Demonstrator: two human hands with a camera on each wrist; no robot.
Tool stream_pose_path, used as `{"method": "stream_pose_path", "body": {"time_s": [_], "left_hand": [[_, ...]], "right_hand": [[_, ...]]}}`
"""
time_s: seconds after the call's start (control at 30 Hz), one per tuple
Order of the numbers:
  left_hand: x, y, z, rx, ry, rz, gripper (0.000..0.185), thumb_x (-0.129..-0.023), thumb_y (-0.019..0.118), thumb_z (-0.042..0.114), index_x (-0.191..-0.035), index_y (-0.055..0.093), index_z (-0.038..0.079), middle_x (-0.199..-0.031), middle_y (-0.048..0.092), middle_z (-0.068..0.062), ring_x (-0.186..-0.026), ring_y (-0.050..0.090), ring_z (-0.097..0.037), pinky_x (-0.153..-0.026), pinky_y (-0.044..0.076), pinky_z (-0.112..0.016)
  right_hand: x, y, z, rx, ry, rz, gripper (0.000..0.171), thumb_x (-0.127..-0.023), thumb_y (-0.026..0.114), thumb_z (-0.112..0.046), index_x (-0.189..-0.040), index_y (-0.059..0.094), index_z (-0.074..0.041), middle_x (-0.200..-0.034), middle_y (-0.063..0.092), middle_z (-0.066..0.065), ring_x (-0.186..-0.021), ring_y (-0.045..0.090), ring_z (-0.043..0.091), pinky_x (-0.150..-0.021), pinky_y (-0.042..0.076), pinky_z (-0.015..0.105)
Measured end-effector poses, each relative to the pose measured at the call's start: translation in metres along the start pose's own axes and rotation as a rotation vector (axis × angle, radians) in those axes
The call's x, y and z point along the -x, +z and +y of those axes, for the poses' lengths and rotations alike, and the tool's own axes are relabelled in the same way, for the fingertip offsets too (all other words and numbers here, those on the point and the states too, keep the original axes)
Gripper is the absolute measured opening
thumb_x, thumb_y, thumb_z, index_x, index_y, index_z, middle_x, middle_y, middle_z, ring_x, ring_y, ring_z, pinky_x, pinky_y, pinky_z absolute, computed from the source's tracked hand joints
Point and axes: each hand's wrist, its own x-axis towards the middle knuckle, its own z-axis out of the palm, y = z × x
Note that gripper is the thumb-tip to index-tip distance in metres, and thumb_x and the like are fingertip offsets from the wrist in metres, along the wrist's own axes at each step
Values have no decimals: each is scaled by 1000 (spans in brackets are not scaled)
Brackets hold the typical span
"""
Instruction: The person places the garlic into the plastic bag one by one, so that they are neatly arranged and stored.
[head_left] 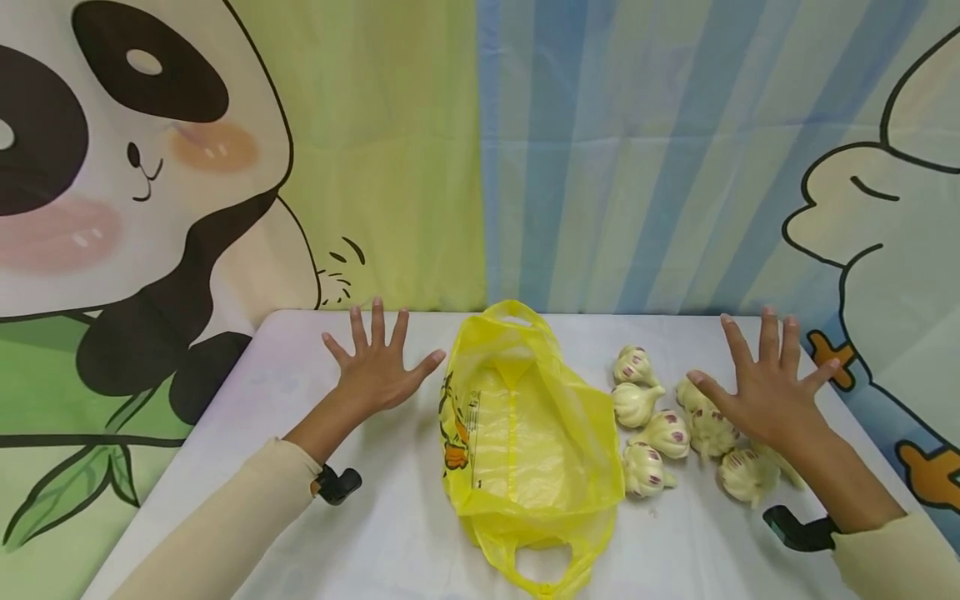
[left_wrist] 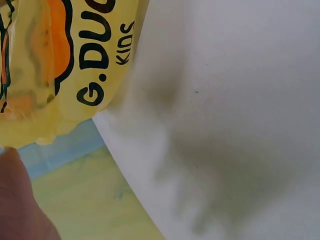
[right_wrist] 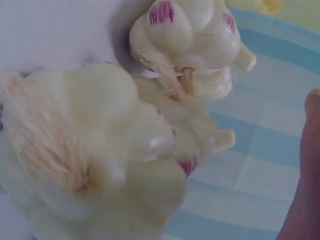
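Translucent yellow plastic carrier bag [head_left: 536,442]: on the white-covered table [head_left: 397,517], mouth gaping
Purple-flecked whitish garlic bulbs [head_left: 665,434]: bag's 3 o'clock
Left hand [head_left: 377,372]: fingers spread apart, bag's 10 o'clock
Right hand [head_left: 772,398]: fingers spread apart, partly hiding farther bulbs
Panda-printed cloth backdrop [head_left: 180,67]: beyond, 10 o'clock

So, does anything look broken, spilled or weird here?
Nothing really stands out. The yellow bag sits open with no tear I can see, and the garlic bulbs lie loosely grouped beside it on the white table. Some are partly hidden by the right hand.
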Motion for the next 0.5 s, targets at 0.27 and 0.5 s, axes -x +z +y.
{"method": "stream_pose_path", "body": {"time_s": [0.27, 0.5], "left_hand": [[1, -8, 3, 147, 63, 144, 71, -98, 45, 53, -148, 38, 4, -154, 22, -28, -143, -3, -47, -107, 2, -69], [12, -11, 13, 519, 53, 1, 66, -100, 44, 50, -149, 37, 7, -151, 36, -18, -144, 13, -40, -110, 19, -60]], "right_hand": [[14, -7, -20, -364, -174, 126, 74, -95, 63, -24, -155, 22, -9, -161, -10, 16, -142, -4, 49, -95, 8, 81], [30, -2, -38, -548, -324, 224, 70, -79, 76, 5, -142, 48, -8, -153, 34, 11, -138, 33, 15, -107, 34, 25]]}}
